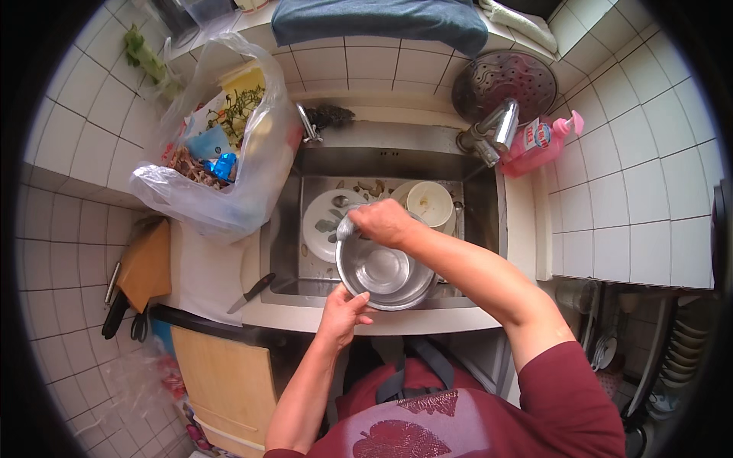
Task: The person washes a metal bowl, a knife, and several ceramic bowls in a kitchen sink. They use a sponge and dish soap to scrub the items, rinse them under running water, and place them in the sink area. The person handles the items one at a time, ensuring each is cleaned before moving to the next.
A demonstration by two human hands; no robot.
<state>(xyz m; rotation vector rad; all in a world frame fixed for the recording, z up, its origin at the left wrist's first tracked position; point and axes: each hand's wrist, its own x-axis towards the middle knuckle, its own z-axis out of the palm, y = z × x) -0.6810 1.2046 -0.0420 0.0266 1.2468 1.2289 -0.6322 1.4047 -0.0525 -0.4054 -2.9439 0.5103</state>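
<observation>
Over the stainless steel sink [378,137], a shiny metal bowl [383,275] is tilted towards me. My left hand [342,315] grips its near rim, thumb on top. At the bowl's far left rim, the fingers of my right hand [382,222] are closed around a silvery scrubber or cloth [345,226]; blur hides exactly which. Behind the bowl, a white plate [320,220] with a leaf pattern lies in the sink with a spoon [341,201] on it. A cream bowl [430,201] with food residue sits to the right. Brownish scraps [371,188] lie on the sink floor.
A plastic bag [252,194] of refuse stands left of the sink. A knife [252,292] lies by the left edge, near a knife block [146,263]. At the back right are the faucet [487,134], a pink pump bottle [538,143] and a round perforated metal plate [504,86].
</observation>
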